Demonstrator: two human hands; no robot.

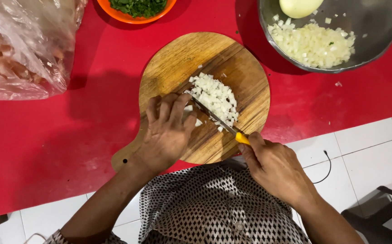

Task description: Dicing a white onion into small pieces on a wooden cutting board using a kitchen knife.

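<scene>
A round wooden cutting board (245, 77) lies on the red counter (46, 144). A pile of diced white onion (214, 96) sits near its middle. My right hand (273, 167) grips the yellow handle of a knife (220, 122), whose blade rests against the near side of the pile. My left hand (166, 129) is on the board left of the blade, fingers curled over a small piece of onion that is mostly hidden.
A metal bowl (372, 27) at top right holds diced onion and a whole peeled onion (297, 7). An orange bowl (135, 18) of chopped greens stands at top centre. A clear plastic bag (19, 45) lies at top left. White floor tiles show below the counter edge.
</scene>
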